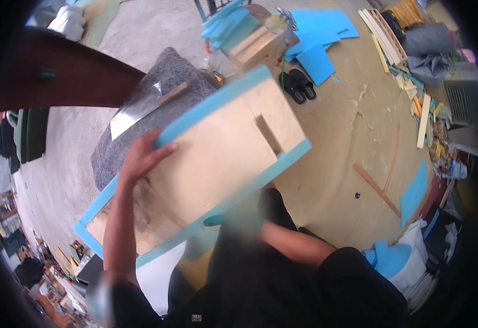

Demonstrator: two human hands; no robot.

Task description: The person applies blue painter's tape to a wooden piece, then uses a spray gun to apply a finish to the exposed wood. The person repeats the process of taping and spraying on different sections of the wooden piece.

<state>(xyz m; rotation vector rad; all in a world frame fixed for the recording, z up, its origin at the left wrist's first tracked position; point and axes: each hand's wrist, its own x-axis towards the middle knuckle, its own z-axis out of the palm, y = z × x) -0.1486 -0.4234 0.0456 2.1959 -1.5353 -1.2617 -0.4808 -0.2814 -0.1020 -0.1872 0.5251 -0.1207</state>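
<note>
Dusty concrete workshop floor (332, 153) lies under a pale plywood panel edged in blue foam (211, 158). Left hand (140, 156) curls over its upper foam edge, apparently steadying it flat. Right hand (233, 218), blurred below the lower edge, grip unclear. Black sandals (298, 85) lie beyond.
</note>
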